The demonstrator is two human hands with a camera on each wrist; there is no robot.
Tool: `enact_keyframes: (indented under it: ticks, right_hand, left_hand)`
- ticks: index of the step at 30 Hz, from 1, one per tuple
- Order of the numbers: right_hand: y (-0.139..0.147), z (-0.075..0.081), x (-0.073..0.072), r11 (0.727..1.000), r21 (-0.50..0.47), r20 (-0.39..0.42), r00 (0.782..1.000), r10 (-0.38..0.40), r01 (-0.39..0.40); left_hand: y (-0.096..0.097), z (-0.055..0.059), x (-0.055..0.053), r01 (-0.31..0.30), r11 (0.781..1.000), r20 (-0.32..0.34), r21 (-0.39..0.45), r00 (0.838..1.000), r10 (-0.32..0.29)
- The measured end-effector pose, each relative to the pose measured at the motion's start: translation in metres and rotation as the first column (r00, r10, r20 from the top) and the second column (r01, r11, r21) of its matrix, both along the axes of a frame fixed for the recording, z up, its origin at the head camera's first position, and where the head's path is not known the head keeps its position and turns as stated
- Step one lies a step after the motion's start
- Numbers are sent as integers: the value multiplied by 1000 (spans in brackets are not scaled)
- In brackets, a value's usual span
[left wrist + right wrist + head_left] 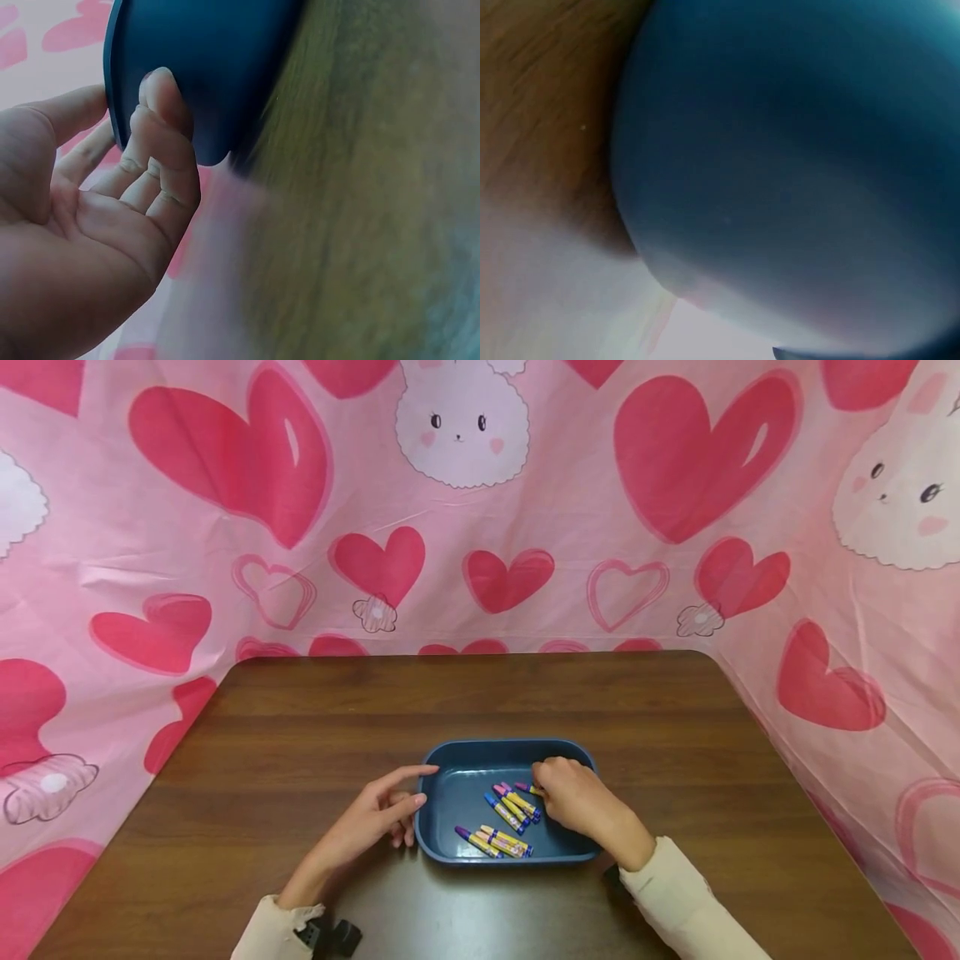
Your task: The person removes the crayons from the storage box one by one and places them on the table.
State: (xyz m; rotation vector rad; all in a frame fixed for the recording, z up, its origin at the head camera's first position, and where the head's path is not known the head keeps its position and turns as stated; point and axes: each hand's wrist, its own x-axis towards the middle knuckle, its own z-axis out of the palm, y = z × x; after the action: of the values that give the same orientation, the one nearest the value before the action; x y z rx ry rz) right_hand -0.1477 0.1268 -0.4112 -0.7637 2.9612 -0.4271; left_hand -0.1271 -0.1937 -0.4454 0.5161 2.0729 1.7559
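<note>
A dark blue tray (457,862) lies on the table with several yellow-wrapped crayons in it. One group of crayons (495,842) lies near the front wall and another group of crayons (513,807) in the middle. My left hand (367,818) is at the tray's left end, index finger and thumb at the rim, other fingers loosely bent outside. In the left wrist view its fingertips (161,90) overlap the tray's outer wall (202,45). My right hand (573,793) reaches into the right side, fingers curled down over a purple-tipped crayon (528,788); its fingertips are mostly hidden.
The tray stands on a dark brown wooden table (322,735). Behind and beside it hangs a pink cloth (555,502) with hearts and rabbit faces. In the right wrist view the tray's outer wall (780,165) fills most of the picture.
</note>
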Motion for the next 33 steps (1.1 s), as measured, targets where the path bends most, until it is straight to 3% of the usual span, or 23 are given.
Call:
enact_keyframes:
  ticks: [5, 11, 19, 29, 33]
  right_hand:
    - [7, 0, -6, 995, -92, -75, 997, 29, -36]
    - [16, 4, -5, 972, -234, -41, 999, 13, -22]
    - [32, 5, 7, 878, -479, -5, 1000, -11, 7]
    - [45, 6, 21, 818, -568, 107, 993, -39, 93]
    - [51, 6, 28, 770, -626, 127, 990, -54, 122]
  left_hand:
    - [1, -1, -1, 14, 1000, 7, 22, 1000, -14]
    - [3, -2, -2, 31, 997, 10, 77, 999, -32]
    - [-1, -2, 0, 50, 990, 48, 135, 997, -57]
    - [-3, -2, 1, 56, 987, 59, 153, 996, -66]
    - [-1, -2, 1, 60, 986, 67, 156, 995, -71]
